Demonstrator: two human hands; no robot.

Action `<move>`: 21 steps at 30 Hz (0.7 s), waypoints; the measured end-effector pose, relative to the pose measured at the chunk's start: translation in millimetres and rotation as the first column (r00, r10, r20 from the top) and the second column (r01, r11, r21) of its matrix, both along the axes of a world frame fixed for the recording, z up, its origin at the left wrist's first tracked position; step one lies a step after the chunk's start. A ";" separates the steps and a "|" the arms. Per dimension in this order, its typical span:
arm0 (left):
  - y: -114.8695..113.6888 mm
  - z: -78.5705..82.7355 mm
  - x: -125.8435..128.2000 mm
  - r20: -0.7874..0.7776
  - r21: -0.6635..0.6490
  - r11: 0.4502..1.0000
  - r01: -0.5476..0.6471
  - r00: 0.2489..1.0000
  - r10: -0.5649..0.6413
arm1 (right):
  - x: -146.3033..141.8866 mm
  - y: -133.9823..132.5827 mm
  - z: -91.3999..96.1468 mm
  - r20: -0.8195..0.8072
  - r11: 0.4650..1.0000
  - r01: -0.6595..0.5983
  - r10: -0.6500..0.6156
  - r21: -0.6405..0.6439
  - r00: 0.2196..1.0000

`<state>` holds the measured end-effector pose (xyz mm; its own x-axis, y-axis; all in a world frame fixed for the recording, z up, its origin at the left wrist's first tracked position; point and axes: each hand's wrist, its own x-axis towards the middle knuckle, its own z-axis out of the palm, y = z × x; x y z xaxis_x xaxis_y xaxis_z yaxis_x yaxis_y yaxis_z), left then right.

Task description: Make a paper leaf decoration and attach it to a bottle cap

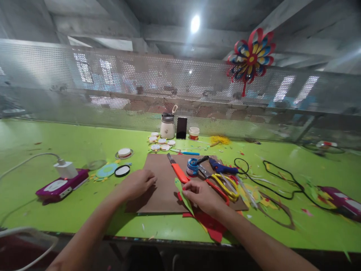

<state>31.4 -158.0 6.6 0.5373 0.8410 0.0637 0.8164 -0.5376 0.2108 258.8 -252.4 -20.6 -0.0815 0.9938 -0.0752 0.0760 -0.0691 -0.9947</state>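
My right hand (201,192) pinches a long green paper cutout (186,201) with small dark marks near its upper end. Under that hand lie red paper pieces (213,226) at the mat's front edge. My left hand (139,183) rests on the left part of a brown cardboard sheet (163,197), its fingers curled together with nothing visible in them. Between the hands, an orange utility knife (179,171) lies with its blade pointing away. Beside it stand an open blue paint jar (192,168) with a black brush (202,160) across it, and yellow-handled scissors (225,187).
A blue glue gun (222,166) lies at the sheet's right, its black cord (279,192) running to a purple power strip (342,201). Another power strip (63,186) with a white charger sits left. A bottle (167,128), phone (181,128) and cup (194,133) stand behind.
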 end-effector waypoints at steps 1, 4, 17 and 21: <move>0.1 -0.4 1.1 -0.016 0.015 1.000 -0.008 1.000 0.008 | 0.1 -0.6 0.5 0.004 1.000 -0.002 0.002 -0.001 1.000; -3.1 -0.9 4.9 -0.033 0.047 0.999 -0.014 0.999 0.016 | 0.8 -0.6 -1.5 0.017 1.000 0.002 -0.003 0.014 1.000; -16.9 9.4 21.8 -0.051 0.021 1.000 0.016 0.999 -0.015 | 3.3 2.1 -6.1 -0.034 0.998 0.046 -0.045 0.033 0.998; -31.3 18.9 36.3 0.120 -0.112 0.991 0.068 0.991 -0.055 | 6.2 2.9 -9.2 -0.063 0.995 0.065 -0.061 0.069 0.996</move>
<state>67.7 -189.3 25.5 0.5828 0.8120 0.0330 0.7490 -0.5525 0.3657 265.0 -249.5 -29.7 -0.0210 0.9998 -0.0012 0.0130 -0.0009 -0.9999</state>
